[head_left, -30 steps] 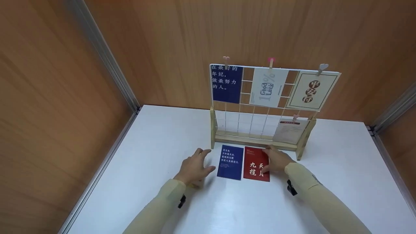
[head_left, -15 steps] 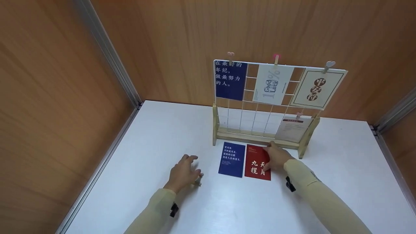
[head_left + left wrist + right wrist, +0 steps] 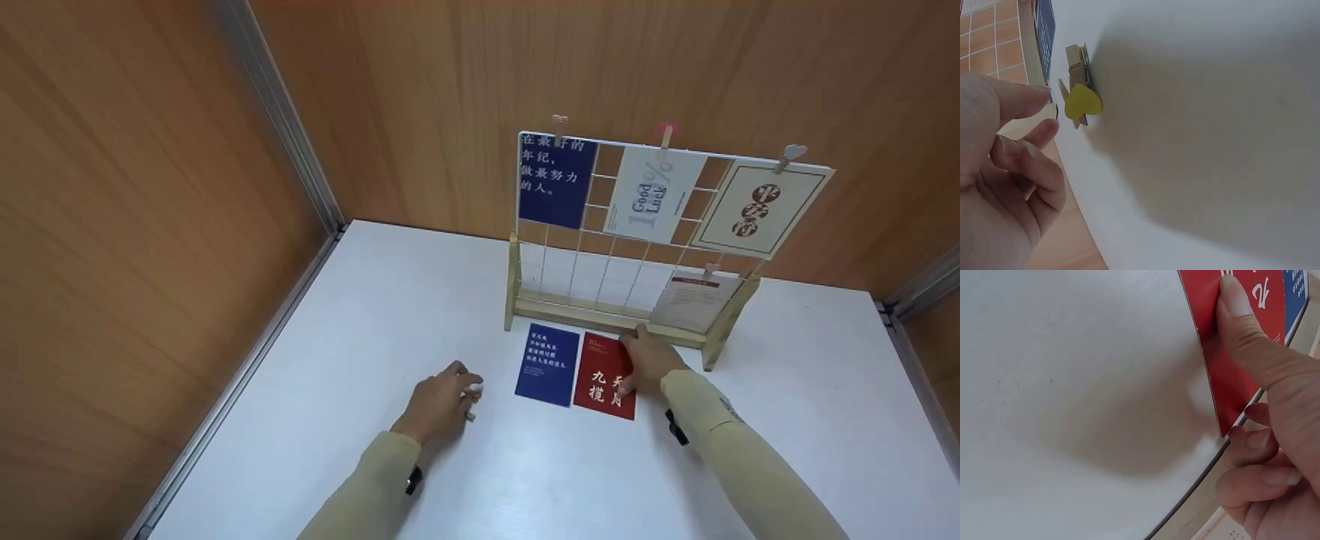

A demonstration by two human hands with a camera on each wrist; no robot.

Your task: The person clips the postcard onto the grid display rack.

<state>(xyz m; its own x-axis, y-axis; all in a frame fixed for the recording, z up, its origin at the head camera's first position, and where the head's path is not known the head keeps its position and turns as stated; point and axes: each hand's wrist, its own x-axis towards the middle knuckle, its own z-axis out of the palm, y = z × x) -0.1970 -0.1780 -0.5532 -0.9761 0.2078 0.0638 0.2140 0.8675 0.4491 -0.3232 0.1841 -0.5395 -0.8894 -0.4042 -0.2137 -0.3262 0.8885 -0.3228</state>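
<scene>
My left hand [image 3: 442, 401] hovers low over the white table, left of the cards, its thumb and fingers bent with a gap between them. In the left wrist view, a wooden clothespin with a yellow heart [image 3: 1082, 101] sits just beyond those fingertips, a second clothespin [image 3: 1075, 56] right against it. My right hand [image 3: 651, 360] grips the red card [image 3: 598, 375] at its right side, the thumb [image 3: 1235, 301] on its face and the other fingers curled at its far edge. Beside it lies a blue card [image 3: 547, 366] with white writing.
Behind the cards stands a white wire grid rack [image 3: 611, 262] on a wooden base [image 3: 562, 307]. Heart-topped clothespins hold several cards on it, among them a white "Good Luck" card [image 3: 654, 195] and a cream card [image 3: 761, 206]. Wooden panels [image 3: 420, 112] rise behind and to the left.
My left hand has drawn back from beside the blue card, down to the clothespins, its fingers closing in somewhat. The right hand stays at the red card. The head view has shifted slightly.
</scene>
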